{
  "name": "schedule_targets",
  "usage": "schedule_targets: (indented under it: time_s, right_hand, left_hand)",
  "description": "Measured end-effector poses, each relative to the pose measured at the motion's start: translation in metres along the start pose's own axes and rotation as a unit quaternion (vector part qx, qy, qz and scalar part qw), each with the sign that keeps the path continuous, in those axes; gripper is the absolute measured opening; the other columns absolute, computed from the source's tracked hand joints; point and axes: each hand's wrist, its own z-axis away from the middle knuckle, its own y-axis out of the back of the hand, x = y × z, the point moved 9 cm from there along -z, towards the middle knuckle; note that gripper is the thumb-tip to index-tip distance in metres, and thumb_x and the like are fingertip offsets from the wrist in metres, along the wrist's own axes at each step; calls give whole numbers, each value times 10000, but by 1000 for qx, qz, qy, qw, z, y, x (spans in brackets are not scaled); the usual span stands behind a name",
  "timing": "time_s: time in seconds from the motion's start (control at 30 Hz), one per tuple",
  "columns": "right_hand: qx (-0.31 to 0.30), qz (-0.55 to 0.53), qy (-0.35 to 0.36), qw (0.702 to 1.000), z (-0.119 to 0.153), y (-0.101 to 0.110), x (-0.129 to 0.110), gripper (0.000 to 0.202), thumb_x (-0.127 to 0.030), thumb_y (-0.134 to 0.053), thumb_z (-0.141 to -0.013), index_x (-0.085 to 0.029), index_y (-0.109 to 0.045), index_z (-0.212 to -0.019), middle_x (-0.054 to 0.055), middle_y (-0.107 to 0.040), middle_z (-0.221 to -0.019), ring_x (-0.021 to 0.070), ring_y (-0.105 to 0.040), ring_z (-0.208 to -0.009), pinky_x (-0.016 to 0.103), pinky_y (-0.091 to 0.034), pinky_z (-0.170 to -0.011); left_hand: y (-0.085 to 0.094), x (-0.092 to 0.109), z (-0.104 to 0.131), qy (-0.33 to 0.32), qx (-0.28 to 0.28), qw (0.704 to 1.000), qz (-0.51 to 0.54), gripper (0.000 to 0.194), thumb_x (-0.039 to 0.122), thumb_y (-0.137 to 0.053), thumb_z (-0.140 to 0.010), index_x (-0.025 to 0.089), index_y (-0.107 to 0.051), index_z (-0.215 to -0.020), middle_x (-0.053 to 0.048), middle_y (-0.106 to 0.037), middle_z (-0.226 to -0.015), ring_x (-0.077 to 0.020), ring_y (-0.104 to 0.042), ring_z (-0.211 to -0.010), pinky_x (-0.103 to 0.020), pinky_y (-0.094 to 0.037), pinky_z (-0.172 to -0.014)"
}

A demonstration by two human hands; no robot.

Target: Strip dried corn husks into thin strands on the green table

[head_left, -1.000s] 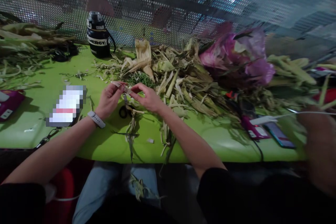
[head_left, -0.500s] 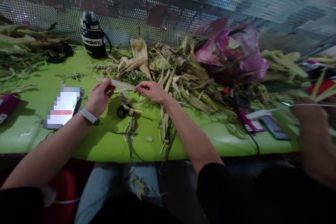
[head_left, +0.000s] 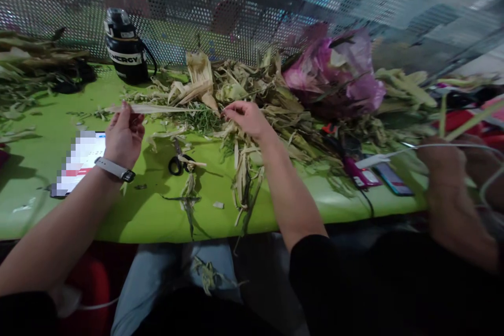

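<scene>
My left hand (head_left: pixel 125 136), with a white-banded watch at the wrist, pinches a long pale strip of corn husk (head_left: pixel 157 109) between thumb and fingers. The strip points right, toward the husk pile. My right hand (head_left: pixel 250 119) is closed in a pinch at the near edge of the pile of dried corn husks (head_left: pixel 283 110); what its fingertips hold, if anything, cannot be made out. Between and below my hands lie black-handled scissors (head_left: pixel 176 164). Close to them is a knotted husk bundle (head_left: pixel 189 186), with another tied husk bundle (head_left: pixel 244 184) under my right forearm.
A lit phone (head_left: pixel 79 165) lies beside my left wrist. Behind stand a black bottle (head_left: pixel 128 52) and a pink plastic bag (head_left: pixel 334 71) before a perforated metal screen (head_left: pixel 244 26). At right, another person's hand (head_left: pixel 441 160) is near a white cable, a phone (head_left: pixel 394 177) and a magenta device (head_left: pixel 364 176).
My hands have moved apart, the left one leftward with the husk strip, the right one toward the pile. The strip's right end appears out of my right hand. The view has shifted slightly right.
</scene>
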Motion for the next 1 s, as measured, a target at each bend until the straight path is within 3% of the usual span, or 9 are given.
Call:
schedule_targets:
  time_s: [0.1, 0.17, 0.23, 0.3, 0.37, 0.4, 0.6, 0.8, 1.0]
  right_hand:
    - [204, 120, -4, 972, 10, 40, -9, 199, -281, -538, -874, -138, -660, -938, 127, -653, -976, 244, -590, -958, 406, -451, -862]
    - [253, 161, 17, 954, 21, 42, -31, 215, -307, -528, -892, -152, -654, -972, 148, -629, -1075, 266, -564, -1054, 438, -435, -904]
    - [141, 146, 32, 979, 20, 9, -52, 237, -349, -517, -910, -163, -663, -911, 120, -657, -948, 231, -598, -902, 405, -464, -814]
    - [-78, 116, 27, 990, 22, -49, -66, 290, -410, -533, -900, -177, -675, -802, 76, -668, -775, 180, -586, -693, 348, -461, -667]
    - [-280, 113, 21, 953, 35, -105, -74, 293, -433, -599, -844, -186, -675, -707, 47, -666, -694, 145, -555, -583, 304, -418, -573]
    - [-315, 135, 15, 939, 37, -120, -75, 272, -427, -648, -796, -187, -665, -669, 42, -663, -674, 139, -544, -557, 295, -393, -542]
    - [-332, 222, 25, 916, 12, -153, -73, 103, -292, -704, -677, -197, -668, -699, 38, -685, -715, 164, -584, -623, 279, -386, -556]
    - [-184, 286, 79, 937, -15, -133, -79, 171, -191, -529, -798, -206, -660, -907, 65, -667, -1057, 212, -602, -1016, 301, -427, -808]
    - [-283, 282, 26, 917, 14, -126, -66, 252, -381, -652, -735, -189, -639, -899, 64, -682, -970, 198, -605, -818, 277, -400, -630]
  left_hand:
    - [0, 4, -3, -23, -7, 1000, -16, 365, 532, -827, -647, 304, -576, -781, 109, -685, -761, -145, -594, -965, -308, -399, -616]
    - [-2, 5, -1, -28, -7, 1000, -9, 366, 516, -843, -628, 319, -591, -806, 128, -706, -828, -160, -584, -1060, -319, -394, -634]
    - [-3, 3, 3, -12, -3, 1000, -5, 366, 496, -857, -615, 329, -615, -831, 130, -714, -859, -169, -589, -1078, -311, -362, -608]
    - [-3, 0, 5, 0, 0, 1000, -14, 376, 507, -849, -622, 331, -633, -875, 118, -716, -871, -167, -611, -1035, -296, -320, -568]
    - [-3, 1, 5, -4, -1, 1000, -29, 377, 532, -818, -660, 325, -637, -919, 106, -717, -884, -147, -627, -974, -282, -305, -544]
    - [-3, 1, 6, -6, -1, 999, -32, 370, 532, -807, -677, 319, -639, -929, 100, -718, -884, -135, -632, -944, -275, -312, -538]
    - [-6, 3, 13, 4, 20, 999, 34, 215, 404, -803, -727, 257, -669, -809, 41, -718, -753, -88, -667, -750, -192, -407, -458]
    - [-11, 8, 20, 8, 26, 996, 90, 109, 251, -667, -872, 221, -660, -767, 19, -729, -710, -67, -686, -656, -104, -452, -436]
    - [-10, 4, 18, 21, 25, 995, 90, 137, 278, -671, -872, 221, -633, -753, 22, -722, -685, -75, -704, -675, -105, -479, -466]
